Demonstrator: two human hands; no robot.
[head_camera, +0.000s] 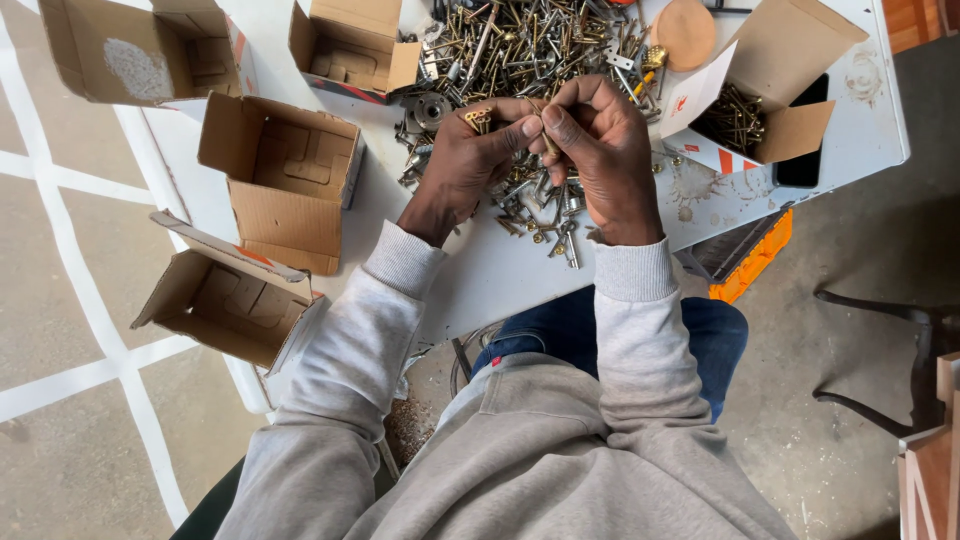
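My left hand and my right hand meet above a white table. Both pinch a small brass screw between their fingertips; the left hand also grips a few brass screws near its knuckles. Under and beyond the hands lies a big heap of mixed screws, bolts and metal fittings. Grey sleeves cover both forearms.
Several open cardboard boxes stand on the table: one at far left, one at the top, one in the middle left, one hanging over the front edge. A box with screws sits right. A round wooden disc lies nearby.
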